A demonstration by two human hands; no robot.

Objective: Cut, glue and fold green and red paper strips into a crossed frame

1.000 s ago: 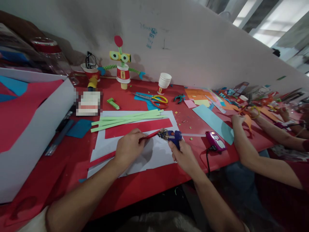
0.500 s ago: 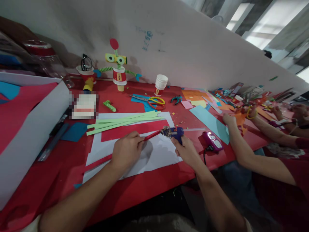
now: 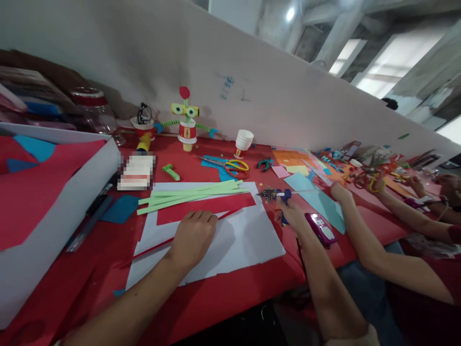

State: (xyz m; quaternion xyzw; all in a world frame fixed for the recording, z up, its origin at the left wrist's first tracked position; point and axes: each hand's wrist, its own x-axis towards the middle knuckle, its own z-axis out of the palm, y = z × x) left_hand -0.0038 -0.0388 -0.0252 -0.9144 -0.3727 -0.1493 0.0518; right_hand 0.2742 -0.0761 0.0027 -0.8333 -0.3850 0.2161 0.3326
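Note:
My left hand (image 3: 194, 235) is closed on a narrow red paper strip (image 3: 154, 246), whose ends stick out on both sides over white paper sheets (image 3: 245, 245). In my right hand (image 3: 293, 216) is a blue hot glue gun (image 3: 284, 196), with a clear glue stick out of its back and a messy, crusted nozzle pointing left. The nozzle is apart from the strip, off the right edge of the sheets. Behind the strip lie a red paper piece (image 3: 173, 214) and several light green strips (image 3: 194, 193).
Scissors (image 3: 230, 166), blue pliers (image 3: 265, 164), stacked paper cups (image 3: 243, 143) and a paper-cup figure (image 3: 187, 129) stand or lie toward the wall. A magenta box (image 3: 320, 228) sits right of my hand. A co-worker's arm (image 3: 363, 235) reaches in from the right. A white box (image 3: 54, 192) is at left.
The glue gun has moved right, away from the red strip's end. My left hand has lowered the strip toward the white paper. The camera view has tilted up a little.

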